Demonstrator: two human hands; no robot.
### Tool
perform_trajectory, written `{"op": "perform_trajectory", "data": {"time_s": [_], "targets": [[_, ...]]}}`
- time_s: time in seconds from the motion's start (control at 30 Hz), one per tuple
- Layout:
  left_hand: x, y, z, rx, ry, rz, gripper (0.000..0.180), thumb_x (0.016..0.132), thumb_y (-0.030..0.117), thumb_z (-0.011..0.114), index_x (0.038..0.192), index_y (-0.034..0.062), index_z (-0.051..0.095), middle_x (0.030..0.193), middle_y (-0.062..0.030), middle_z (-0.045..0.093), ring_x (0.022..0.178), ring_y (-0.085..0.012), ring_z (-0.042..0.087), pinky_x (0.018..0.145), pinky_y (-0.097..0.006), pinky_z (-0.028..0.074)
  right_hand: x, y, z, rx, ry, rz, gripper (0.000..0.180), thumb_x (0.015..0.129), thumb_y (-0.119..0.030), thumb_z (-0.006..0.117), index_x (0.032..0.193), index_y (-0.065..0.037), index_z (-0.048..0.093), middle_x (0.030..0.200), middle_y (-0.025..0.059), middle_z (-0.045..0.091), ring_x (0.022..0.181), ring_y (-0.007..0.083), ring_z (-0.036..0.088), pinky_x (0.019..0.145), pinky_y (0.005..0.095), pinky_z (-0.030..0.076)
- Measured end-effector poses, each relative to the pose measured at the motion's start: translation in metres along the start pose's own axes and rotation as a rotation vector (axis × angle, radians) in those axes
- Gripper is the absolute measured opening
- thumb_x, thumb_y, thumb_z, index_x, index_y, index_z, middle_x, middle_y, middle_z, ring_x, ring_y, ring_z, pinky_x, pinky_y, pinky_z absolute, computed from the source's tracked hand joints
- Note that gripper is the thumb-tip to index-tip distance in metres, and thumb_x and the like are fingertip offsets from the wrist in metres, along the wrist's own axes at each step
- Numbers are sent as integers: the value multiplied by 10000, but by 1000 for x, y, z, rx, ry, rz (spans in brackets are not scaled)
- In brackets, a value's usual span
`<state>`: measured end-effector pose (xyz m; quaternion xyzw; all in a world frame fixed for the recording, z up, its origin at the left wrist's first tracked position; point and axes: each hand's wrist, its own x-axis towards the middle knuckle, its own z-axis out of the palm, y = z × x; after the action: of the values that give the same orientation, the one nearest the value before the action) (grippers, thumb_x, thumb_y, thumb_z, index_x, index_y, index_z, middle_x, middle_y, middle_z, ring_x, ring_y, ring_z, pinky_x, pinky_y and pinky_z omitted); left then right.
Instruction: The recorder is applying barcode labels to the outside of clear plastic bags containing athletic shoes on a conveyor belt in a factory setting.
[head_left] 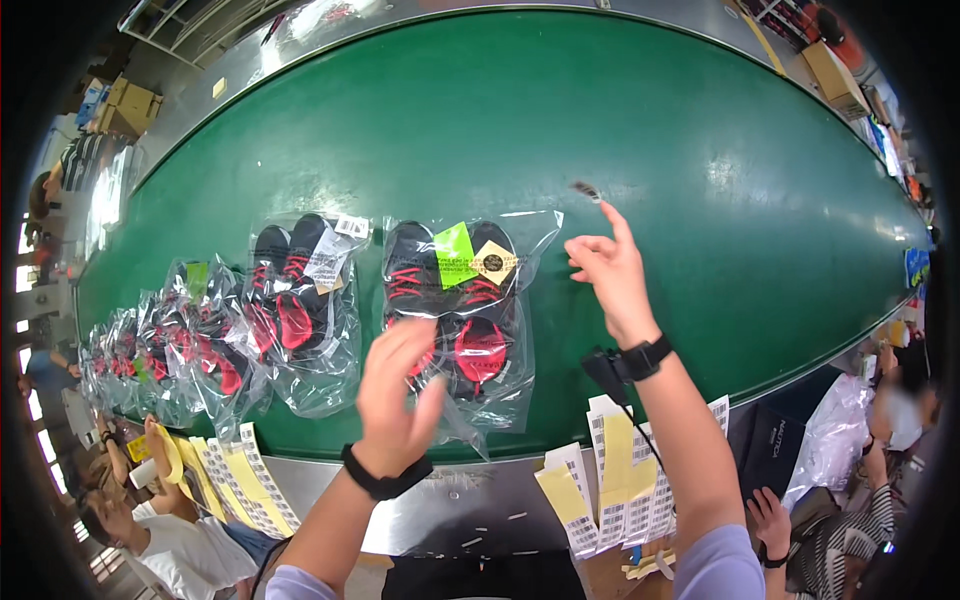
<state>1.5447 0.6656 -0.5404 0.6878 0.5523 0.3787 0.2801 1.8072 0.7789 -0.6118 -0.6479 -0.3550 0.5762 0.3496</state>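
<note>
My left hand (396, 402) is over the lower part of a clear plastic bag (535, 290) with a pair of black and red shoes (411, 262) in it. Its thumb stands apart from the fingers, slightly blurred; whether it touches the bag I cannot tell. A bright green card (455, 255) and a cream diamond-shaped tag (492, 263) show inside. To the right of the bag, my right hand (615, 265) is raised with the index finger stretched out and the other fingers curled. At that fingertip hangs a small blurred label (586, 189), apparently stuck to it.
More bagged shoes (300, 310) line the green table (650, 100) to the left. Barcode label sheets lie along the near metal edge, right (625, 470) and left (240, 475). A dark box (775, 440) sits at right. Other people are at both sides.
</note>
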Motion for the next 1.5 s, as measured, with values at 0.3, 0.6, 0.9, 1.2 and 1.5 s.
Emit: {"op": "perform_trajectory", "data": {"time_s": [0.3,0.6,0.9,1.2,1.5], "targets": [[37,-22,84,349,-300,10,569,903,383,674,1335,31,558,1460,-139,490,1409,-352,382,1134,-673,201,11,15,10,-98,25,11,829,830,58,688,1541,-55,276,818,23,640,729,99,611,634,253,517],[25,-34,88,335,-292,72,463,870,400,701,1202,77,677,1378,-65,565,1376,-307,419,1111,-688,223,8,-7,-2,-190,87,-241,105,845,-46,744,866,18,663,1029,67,634,887,118,584,787,276,486],[23,-34,89,345,-298,61,443,857,377,719,1184,81,674,1370,-67,564,1375,-319,412,1095,-691,242,29,-3,7,-200,-103,59,83,833,-14,718,819,33,651,863,79,679,770,122,614,738,280,506],[19,-33,95,394,-318,44,541,739,206,795,1242,109,622,1388,-80,543,1340,-327,444,1086,-704,254,27,35,6,-284,-15,95,151,824,37,690,930,5,587,753,48,628,643,115,618,580,262,523],[31,-94,37,921,-294,-12,509,815,142,710,1313,188,614,1455,-46,519,1363,-294,450,1122,-590,274,-76,27,-79,-120,34,-90,296,911,9,660,1194,22,577,893,36,656,788,82,623,734,223,511]]}}
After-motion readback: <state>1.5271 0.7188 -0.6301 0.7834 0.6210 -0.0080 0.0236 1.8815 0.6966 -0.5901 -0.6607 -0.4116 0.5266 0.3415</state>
